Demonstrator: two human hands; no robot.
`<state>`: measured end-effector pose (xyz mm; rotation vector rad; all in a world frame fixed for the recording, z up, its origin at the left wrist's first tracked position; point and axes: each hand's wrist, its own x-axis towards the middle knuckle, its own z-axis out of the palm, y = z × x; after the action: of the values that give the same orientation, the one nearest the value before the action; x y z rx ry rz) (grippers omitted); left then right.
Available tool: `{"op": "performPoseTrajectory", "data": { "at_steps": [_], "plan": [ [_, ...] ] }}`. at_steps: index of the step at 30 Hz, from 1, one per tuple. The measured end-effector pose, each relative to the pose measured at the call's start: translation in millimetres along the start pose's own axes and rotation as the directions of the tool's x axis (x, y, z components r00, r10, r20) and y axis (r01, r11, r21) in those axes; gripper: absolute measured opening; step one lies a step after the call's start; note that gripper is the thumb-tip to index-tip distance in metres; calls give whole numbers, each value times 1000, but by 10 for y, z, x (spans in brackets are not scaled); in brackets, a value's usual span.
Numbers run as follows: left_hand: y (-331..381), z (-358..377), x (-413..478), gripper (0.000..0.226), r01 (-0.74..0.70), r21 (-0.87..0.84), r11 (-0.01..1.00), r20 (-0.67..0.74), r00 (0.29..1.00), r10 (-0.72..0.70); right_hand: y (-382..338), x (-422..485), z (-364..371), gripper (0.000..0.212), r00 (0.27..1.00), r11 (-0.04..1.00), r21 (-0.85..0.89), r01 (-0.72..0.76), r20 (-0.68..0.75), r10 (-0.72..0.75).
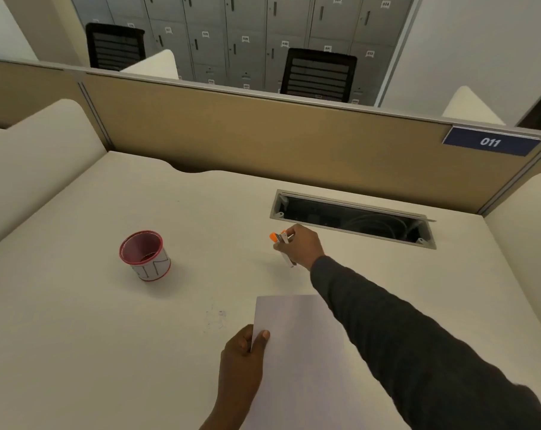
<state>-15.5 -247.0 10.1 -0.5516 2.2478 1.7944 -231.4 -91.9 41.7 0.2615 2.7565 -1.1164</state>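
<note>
Orange stapler (277,237): gripping it with my right hand (303,246), left hand (241,361) pinching edge of paper (300,352) on desk (77,321), red cup (145,256) sitting apart.

At the table (77,305): one sheet of paper (306,352), one orange-tipped stapler (282,243), one red-rimmed cup (145,256), one open cable hatch (349,203); beyond the partition (263,135), two black chairs (318,76).

An open-plan office is shown: a cream table (108,305) is enclosed by a tan partition (263,135) bearing a blue number plate (490,141) marked 011. A cable slot (352,218) is cut into the table. Numbered grey lockers (232,35) and black mesh chairs (318,76) are seen beyond.
</note>
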Motion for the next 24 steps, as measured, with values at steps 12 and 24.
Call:
{"op": "performPoseTrajectory", "data": {
  "at_steps": [12,24],
  "plan": [
    [-114,-137,152,19,100,96,990,69,992,-106,-253,984,908,54,947,950,34,-310,-75,312],
    [-137,-201,298,34,94,182,979,134,984,-119,-501,1430,1222,73,919,923,122,-365,-108,378]
  ]
}}
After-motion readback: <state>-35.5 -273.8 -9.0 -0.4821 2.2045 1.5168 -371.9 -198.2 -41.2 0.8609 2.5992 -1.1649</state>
